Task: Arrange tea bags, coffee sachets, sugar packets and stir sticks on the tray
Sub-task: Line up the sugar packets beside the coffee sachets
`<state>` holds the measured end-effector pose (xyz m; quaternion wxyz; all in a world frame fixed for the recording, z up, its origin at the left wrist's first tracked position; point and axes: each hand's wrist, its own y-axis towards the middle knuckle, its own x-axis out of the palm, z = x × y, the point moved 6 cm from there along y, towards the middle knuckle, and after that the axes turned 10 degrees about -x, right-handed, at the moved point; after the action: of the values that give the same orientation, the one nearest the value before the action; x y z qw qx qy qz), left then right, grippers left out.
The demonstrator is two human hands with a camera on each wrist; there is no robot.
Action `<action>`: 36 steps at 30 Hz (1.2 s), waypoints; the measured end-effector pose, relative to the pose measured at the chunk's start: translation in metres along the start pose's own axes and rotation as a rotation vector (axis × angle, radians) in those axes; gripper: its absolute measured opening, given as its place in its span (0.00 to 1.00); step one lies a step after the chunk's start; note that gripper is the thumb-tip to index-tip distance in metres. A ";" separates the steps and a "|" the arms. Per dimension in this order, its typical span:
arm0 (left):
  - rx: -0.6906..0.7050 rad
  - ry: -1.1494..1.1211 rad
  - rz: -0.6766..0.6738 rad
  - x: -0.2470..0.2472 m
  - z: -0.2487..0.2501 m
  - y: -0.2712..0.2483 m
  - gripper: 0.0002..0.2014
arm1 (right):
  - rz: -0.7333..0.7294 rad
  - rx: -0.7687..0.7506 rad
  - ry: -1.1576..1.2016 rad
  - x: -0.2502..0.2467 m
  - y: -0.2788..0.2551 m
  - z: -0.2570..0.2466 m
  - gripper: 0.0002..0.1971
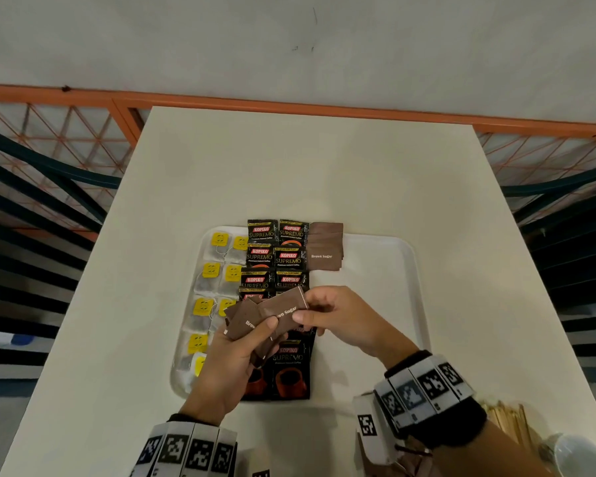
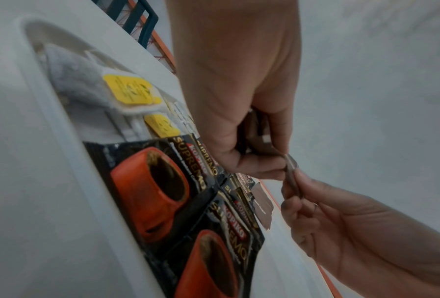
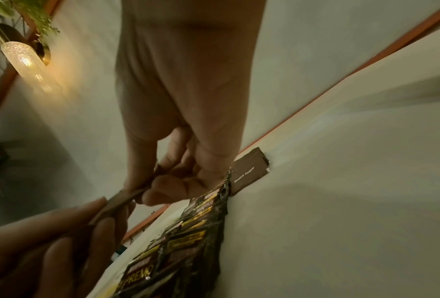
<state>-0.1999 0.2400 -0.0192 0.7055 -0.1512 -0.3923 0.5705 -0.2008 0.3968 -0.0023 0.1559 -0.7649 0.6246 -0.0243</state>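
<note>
Overhead, I see my left hand [image 1: 233, 352] holding a fan of brown sugar packets [image 1: 255, 320] above the white tray [image 1: 386, 270], while my right hand [image 1: 338, 318] pinches the end of the top packet [image 1: 284, 309]. Both grips are closed on packets. On the tray lie tea bags [image 1: 209, 287] with yellow tags at left, black coffee sachets [image 1: 276, 256] in the middle, and a short stack of sugar packets [image 1: 326, 251] touching the sachets' right side. Only this head view shows the wooden stir sticks [image 1: 506, 421] on the surface near my right wrist. From the left wrist I see the sachets' orange cup print [image 2: 149, 191]; the right wrist view alone shows a lit wall lamp [image 3: 27, 64].
</note>
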 end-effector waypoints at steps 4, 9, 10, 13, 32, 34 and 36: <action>-0.039 -0.081 -0.033 -0.002 -0.002 0.001 0.11 | 0.133 0.010 0.070 -0.016 0.000 0.009 0.07; -0.047 -0.111 -0.076 -0.003 0.000 0.000 0.15 | 0.471 0.072 0.077 -0.056 0.004 0.027 0.07; -0.038 -0.095 -0.056 -0.004 0.000 0.001 0.15 | 0.525 0.095 0.057 -0.062 0.005 0.032 0.08; -0.020 -0.039 0.001 -0.007 -0.002 0.002 0.14 | 0.591 0.144 -0.040 -0.070 0.009 0.042 0.11; 0.028 -0.040 -0.002 0.002 -0.003 0.000 0.12 | 0.673 0.087 -0.317 -0.055 0.014 0.026 0.13; 0.036 -0.035 0.000 0.002 -0.002 -0.001 0.14 | 0.544 0.042 -0.291 -0.038 0.009 0.009 0.10; 0.056 -0.030 -0.002 0.004 -0.002 -0.001 0.14 | 0.359 0.054 -0.254 -0.015 0.003 0.001 0.14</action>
<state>-0.1981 0.2442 -0.0180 0.7040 -0.1225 -0.3868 0.5829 -0.2065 0.4114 -0.0010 0.2554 -0.6340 0.7251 0.0835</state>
